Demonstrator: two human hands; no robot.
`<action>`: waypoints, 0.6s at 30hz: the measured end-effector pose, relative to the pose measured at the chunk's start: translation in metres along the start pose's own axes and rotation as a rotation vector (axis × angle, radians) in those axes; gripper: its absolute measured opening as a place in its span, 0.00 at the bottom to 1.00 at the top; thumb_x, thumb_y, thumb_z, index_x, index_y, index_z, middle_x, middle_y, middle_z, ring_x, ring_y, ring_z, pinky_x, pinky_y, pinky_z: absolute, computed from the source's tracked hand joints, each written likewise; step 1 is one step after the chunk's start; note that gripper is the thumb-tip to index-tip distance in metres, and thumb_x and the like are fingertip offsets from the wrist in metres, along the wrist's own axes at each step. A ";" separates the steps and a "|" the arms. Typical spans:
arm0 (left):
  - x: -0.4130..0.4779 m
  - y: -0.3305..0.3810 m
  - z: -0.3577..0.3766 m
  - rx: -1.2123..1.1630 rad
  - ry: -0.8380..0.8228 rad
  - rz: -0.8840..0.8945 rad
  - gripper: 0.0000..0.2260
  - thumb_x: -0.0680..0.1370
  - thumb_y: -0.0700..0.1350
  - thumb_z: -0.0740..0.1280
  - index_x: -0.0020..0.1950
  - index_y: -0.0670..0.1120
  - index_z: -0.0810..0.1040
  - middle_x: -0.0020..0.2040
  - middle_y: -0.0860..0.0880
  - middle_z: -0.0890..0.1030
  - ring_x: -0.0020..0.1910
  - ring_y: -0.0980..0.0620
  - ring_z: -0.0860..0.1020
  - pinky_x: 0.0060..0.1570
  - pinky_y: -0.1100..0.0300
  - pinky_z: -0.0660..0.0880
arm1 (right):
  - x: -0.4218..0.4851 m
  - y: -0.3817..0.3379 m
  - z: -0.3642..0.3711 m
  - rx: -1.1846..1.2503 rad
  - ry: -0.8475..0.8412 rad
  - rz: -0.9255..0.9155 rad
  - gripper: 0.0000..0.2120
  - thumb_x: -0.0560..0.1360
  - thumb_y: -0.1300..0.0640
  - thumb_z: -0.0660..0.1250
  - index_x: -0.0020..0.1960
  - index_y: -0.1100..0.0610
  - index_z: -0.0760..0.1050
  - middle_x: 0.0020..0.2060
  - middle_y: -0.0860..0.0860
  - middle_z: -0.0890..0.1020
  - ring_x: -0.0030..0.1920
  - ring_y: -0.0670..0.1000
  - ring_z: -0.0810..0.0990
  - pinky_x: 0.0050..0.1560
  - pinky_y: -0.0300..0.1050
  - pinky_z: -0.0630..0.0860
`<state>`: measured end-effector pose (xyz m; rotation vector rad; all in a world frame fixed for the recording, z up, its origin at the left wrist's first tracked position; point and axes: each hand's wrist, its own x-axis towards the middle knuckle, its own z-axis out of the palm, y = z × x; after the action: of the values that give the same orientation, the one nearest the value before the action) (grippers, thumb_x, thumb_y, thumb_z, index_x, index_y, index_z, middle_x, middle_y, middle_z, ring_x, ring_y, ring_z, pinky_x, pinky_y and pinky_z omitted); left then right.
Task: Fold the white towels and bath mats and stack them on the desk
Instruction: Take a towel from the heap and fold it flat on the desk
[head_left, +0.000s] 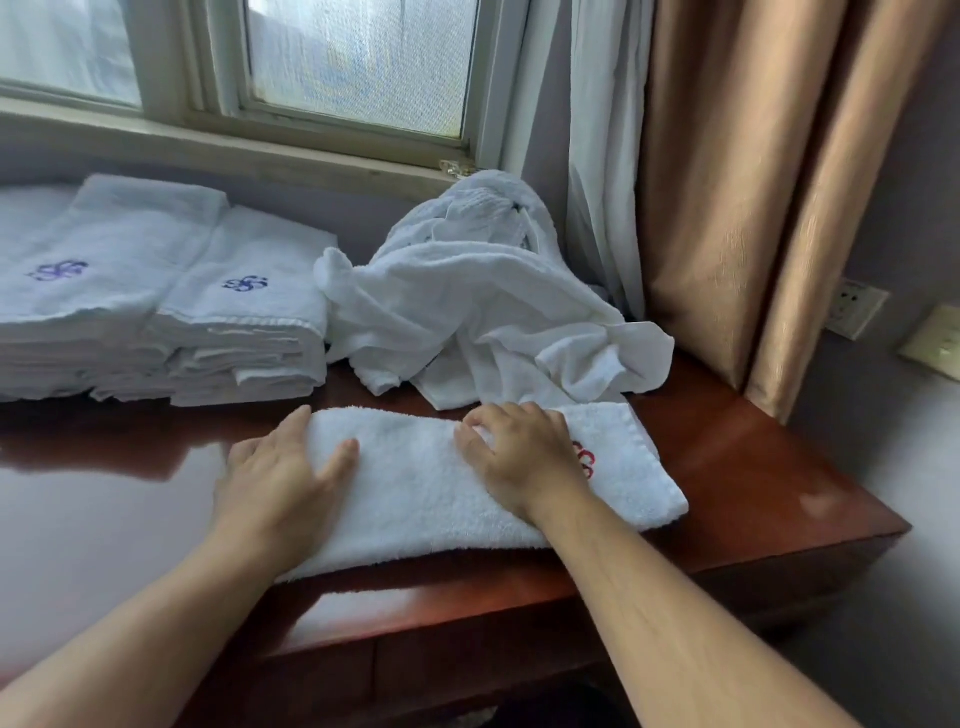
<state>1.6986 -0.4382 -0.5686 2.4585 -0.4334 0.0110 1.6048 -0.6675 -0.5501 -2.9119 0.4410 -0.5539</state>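
- The left hand lay flat and spread, palm down, on the left end of a folded white towel, gripping nothing.
- The right hand rested on the same towel toward its right end with bent fingers. Whether they pinched the cloth could not be told.
- The towel lay lengthwise near the front edge of the glossy red-brown desk. A red emblem showed just beside the right hand.
- Behind it, touching its far edge, sat a crumpled heap of unfolded white towels.
- Left of the heap stood two stacks of folded white towels, each topped by a blue emblem.
- Beyond were a window and tan curtains.
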 end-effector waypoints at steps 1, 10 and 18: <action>-0.002 0.001 0.000 -0.020 0.012 0.007 0.33 0.79 0.66 0.57 0.80 0.52 0.57 0.76 0.46 0.70 0.75 0.42 0.62 0.72 0.46 0.61 | 0.000 0.001 0.000 0.004 -0.012 0.006 0.20 0.80 0.38 0.50 0.58 0.44 0.77 0.55 0.43 0.81 0.57 0.49 0.73 0.63 0.50 0.64; -0.017 0.010 -0.023 -0.534 -0.062 0.018 0.49 0.66 0.53 0.82 0.79 0.55 0.56 0.67 0.48 0.75 0.60 0.47 0.77 0.59 0.47 0.76 | -0.010 -0.006 -0.010 0.001 -0.089 0.043 0.23 0.80 0.37 0.48 0.65 0.46 0.72 0.60 0.46 0.79 0.62 0.52 0.73 0.64 0.52 0.62; -0.021 0.021 -0.142 -0.418 -0.105 0.517 0.42 0.70 0.45 0.79 0.69 0.76 0.60 0.53 0.61 0.81 0.53 0.61 0.80 0.51 0.66 0.76 | 0.011 -0.083 -0.082 0.403 -0.148 -0.123 0.54 0.58 0.20 0.68 0.78 0.35 0.50 0.67 0.45 0.73 0.69 0.52 0.68 0.72 0.54 0.65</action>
<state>1.6858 -0.3630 -0.4448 1.8902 -0.9982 0.0061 1.6051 -0.5998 -0.4548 -2.5772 0.1133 -0.3849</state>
